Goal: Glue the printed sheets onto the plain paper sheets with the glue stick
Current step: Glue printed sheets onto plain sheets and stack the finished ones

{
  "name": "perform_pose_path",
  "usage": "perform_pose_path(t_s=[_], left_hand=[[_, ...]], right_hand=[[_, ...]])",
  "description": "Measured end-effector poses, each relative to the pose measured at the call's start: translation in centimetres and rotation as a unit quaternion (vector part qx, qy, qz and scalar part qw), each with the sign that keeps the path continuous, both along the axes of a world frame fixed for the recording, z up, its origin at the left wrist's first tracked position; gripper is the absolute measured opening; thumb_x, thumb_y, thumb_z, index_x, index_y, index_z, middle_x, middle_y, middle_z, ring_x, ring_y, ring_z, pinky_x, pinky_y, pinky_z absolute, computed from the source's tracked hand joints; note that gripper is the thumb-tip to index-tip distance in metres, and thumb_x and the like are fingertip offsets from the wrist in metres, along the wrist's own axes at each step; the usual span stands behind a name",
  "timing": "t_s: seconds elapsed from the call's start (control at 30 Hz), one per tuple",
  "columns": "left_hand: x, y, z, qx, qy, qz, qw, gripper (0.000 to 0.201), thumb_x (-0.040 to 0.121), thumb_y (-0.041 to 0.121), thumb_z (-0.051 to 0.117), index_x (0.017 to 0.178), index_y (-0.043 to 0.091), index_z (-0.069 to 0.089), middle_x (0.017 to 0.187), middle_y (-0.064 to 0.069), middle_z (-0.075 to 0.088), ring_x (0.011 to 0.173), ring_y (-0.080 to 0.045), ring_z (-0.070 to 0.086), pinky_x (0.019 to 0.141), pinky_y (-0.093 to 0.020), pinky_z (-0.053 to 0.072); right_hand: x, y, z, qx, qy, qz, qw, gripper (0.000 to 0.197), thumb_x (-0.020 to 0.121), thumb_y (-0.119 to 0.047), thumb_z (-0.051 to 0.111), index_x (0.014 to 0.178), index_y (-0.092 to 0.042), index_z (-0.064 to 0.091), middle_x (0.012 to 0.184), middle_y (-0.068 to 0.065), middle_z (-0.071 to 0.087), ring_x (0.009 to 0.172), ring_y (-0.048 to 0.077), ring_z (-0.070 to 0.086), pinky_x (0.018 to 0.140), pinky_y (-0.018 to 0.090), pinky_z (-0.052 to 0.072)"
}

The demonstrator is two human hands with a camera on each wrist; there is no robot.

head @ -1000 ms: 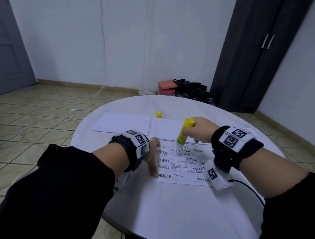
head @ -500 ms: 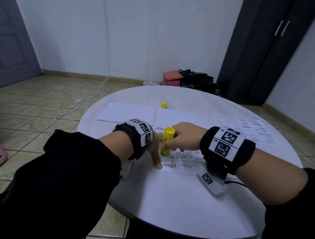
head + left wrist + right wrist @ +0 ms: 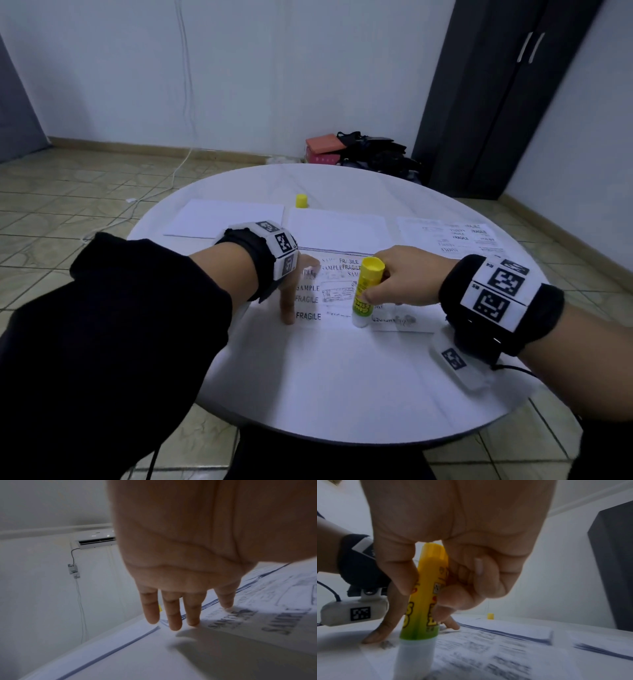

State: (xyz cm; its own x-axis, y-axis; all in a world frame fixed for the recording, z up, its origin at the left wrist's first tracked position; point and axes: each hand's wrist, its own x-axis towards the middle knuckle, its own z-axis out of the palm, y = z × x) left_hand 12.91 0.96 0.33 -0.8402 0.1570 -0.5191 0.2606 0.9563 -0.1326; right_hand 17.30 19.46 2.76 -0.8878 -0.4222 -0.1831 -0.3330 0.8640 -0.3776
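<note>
A printed sheet [image 3: 337, 291] with SAMPLE and FRAGILE text lies before me on the round white table [image 3: 342, 377]. My left hand [image 3: 294, 289] presses its left edge with straight, spread fingers [image 3: 173, 614]. My right hand [image 3: 387, 287] grips the yellow-green glue stick [image 3: 365, 291] nearly upright. The stick's white tip rests on the sheet near its front edge [image 3: 414, 655]. Two plain sheets [image 3: 226, 219] [image 3: 339, 229] lie behind the printed one. Another printed sheet [image 3: 448, 236] lies at the right.
The yellow glue cap [image 3: 301, 200] stands on the table beyond the plain sheets. A dark wardrobe [image 3: 496, 102] stands at the back right. Bags and a red box [image 3: 342, 147] lie on the tiled floor behind the table.
My right hand has drawn the glue stick from beside my left hand rightward along the sheet's near edge. My left hand keeps pressing the sheet's left edge.
</note>
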Motion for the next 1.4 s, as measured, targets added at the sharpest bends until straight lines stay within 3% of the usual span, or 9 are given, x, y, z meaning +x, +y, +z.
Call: perform_pose_path(t_s=[0.07, 0.13, 0.27, 0.37, 0.43, 0.53, 0.83, 1.27, 1.4], left_hand=[[-0.2, 0.4, 0.2, -0.005, -0.019, -0.012, 1.000, 0.092, 0.062, 0.031, 0.089, 0.133, 0.026, 0.032, 0.125, -0.004, 0.055, 0.104, -0.022, 0.057, 0.094, -0.035, 0.047], [-0.3, 0.6, 0.4, -0.040, -0.023, -0.025, 0.999, 0.101, 0.056, 0.042, 0.090, 0.135, 0.031, 0.029, 0.120, -0.005, 0.062, 0.106, -0.026, 0.062, 0.095, -0.040, 0.049], [-0.6, 0.8, 0.4, -0.057, -0.005, -0.038, 0.998, 0.086, 0.052, 0.048, 0.089, 0.117, 0.036, 0.033, 0.106, 0.000, 0.061, 0.096, -0.022, 0.061, 0.089, -0.035, 0.049], [-0.9, 0.6, 0.0, -0.034, -0.001, -0.041, 0.999, 0.081, 0.062, 0.038, 0.087, 0.124, 0.029, 0.036, 0.115, 0.002, 0.048, 0.094, -0.015, 0.043, 0.079, -0.026, 0.036], [-0.9, 0.6, 0.0, -0.041, 0.007, -0.050, 0.998, 0.094, 0.061, 0.040, 0.087, 0.138, 0.027, 0.034, 0.133, 0.001, 0.045, 0.099, -0.014, 0.036, 0.080, -0.028, 0.032], [-0.8, 0.8, 0.0, -0.060, 0.015, -0.054, 0.997, 0.105, 0.059, 0.045, 0.087, 0.145, 0.030, 0.027, 0.147, 0.000, 0.036, 0.119, -0.018, 0.043, 0.099, -0.035, 0.036], [-1.2, 0.7, -0.3, -0.042, 0.002, -0.042, 0.998, 0.108, 0.054, 0.041, 0.090, 0.143, 0.027, 0.030, 0.142, 0.000, 0.043, 0.127, -0.024, 0.046, 0.105, -0.039, 0.039], [-1.3, 0.9, -0.4, -0.045, 0.005, -0.035, 0.998, 0.105, 0.054, 0.037, 0.091, 0.141, 0.028, 0.031, 0.139, 0.001, 0.045, 0.122, -0.021, 0.048, 0.102, -0.035, 0.040], [-0.9, 0.9, -0.4, -0.054, 0.006, -0.032, 0.998, 0.107, 0.055, 0.039, 0.090, 0.141, 0.029, 0.029, 0.137, -0.001, 0.045, 0.120, -0.023, 0.049, 0.097, -0.036, 0.040]], right_hand=[[0.1, 1.6, 0.0, 0.003, -0.004, -0.020, 1.000, 0.017, 0.080, -0.028, 0.067, 0.069, -0.019, 0.058, 0.068, -0.007, 0.058, 0.061, 0.010, 0.054, 0.065, 0.028, 0.047], [0.2, 3.1, 0.0, 0.000, -0.003, -0.041, 0.999, 0.016, 0.080, -0.028, 0.068, 0.070, -0.019, 0.059, 0.068, -0.008, 0.059, 0.059, 0.007, 0.055, 0.061, 0.025, 0.047], [0.1, 5.3, 0.2, 0.012, -0.007, -0.069, 0.998, 0.015, 0.079, -0.025, 0.068, 0.069, -0.019, 0.059, 0.065, -0.009, 0.059, 0.055, 0.006, 0.055, 0.054, 0.018, 0.042], [-0.7, 6.4, 0.6, 0.039, -0.013, -0.087, 0.995, 0.015, 0.079, -0.024, 0.066, 0.068, -0.018, 0.059, 0.065, -0.006, 0.061, 0.056, 0.010, 0.056, 0.058, 0.021, 0.045], [-1.8, 6.6, 0.8, 0.034, 0.002, -0.114, 0.993, 0.016, 0.079, -0.025, 0.064, 0.067, -0.016, 0.060, 0.066, -0.003, 0.063, 0.056, 0.012, 0.056, 0.059, 0.024, 0.045], [-4.0, 6.3, 0.6, -0.010, 0.029, -0.177, 0.984, 0.022, 0.081, -0.030, 0.063, 0.075, -0.010, 0.067, 0.076, 0.005, 0.068, 0.059, 0.016, 0.057, 0.059, 0.025, 0.042], [-5.3, 5.3, 0.2, 0.010, 0.007, -0.211, 0.977, 0.035, 0.085, -0.036, 0.061, 0.092, -0.002, 0.068, 0.090, 0.012, 0.070, 0.065, 0.019, 0.056, 0.061, 0.027, 0.042], [0.4, 7.6, 1.4, 0.066, -0.040, -0.126, 0.989, 0.014, 0.076, -0.029, 0.068, 0.076, -0.015, 0.066, 0.068, -0.004, 0.066, 0.060, 0.011, 0.057, 0.060, 0.022, 0.043], [0.6, 9.1, 2.1, 0.053, -0.019, -0.160, 0.985, 0.018, 0.069, -0.024, 0.071, 0.085, -0.026, 0.061, 0.074, -0.002, 0.073, 0.067, 0.012, 0.060, 0.065, 0.027, 0.044]])
